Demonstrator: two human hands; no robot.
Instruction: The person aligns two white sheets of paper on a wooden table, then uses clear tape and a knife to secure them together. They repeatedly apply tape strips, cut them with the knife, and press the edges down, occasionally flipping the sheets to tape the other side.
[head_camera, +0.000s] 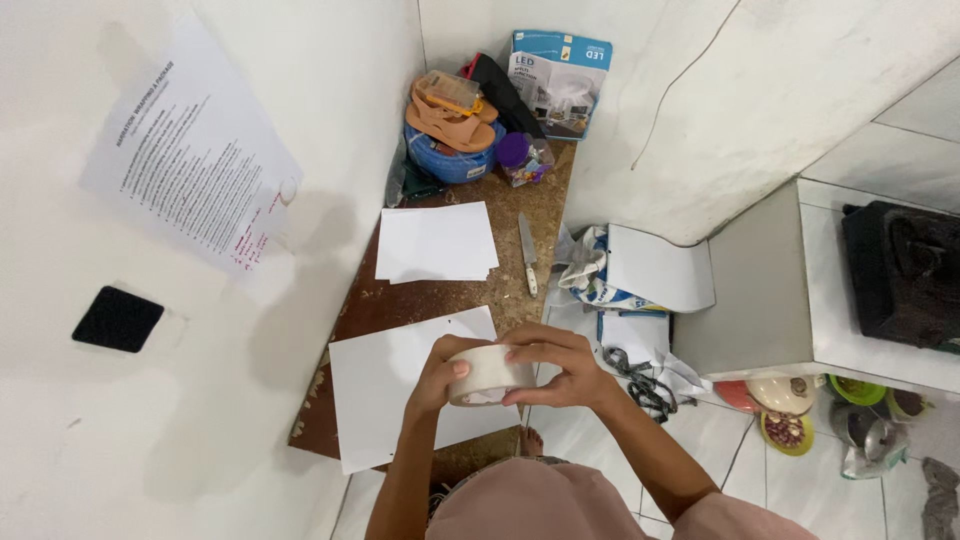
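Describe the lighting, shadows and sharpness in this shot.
Head view: soft, even light, no harsh glare; faint shadows fall on the left wall; both hands, left hand and right hand, and the tape roll look sharp; wide-angle lens bends the walls' edges.

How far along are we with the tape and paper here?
Laid out: a white sheet on the wooden board, spare sheets and a knife behind. In hand: left hand and right hand grip the tape roll. Left: no tape on the sheet yet.
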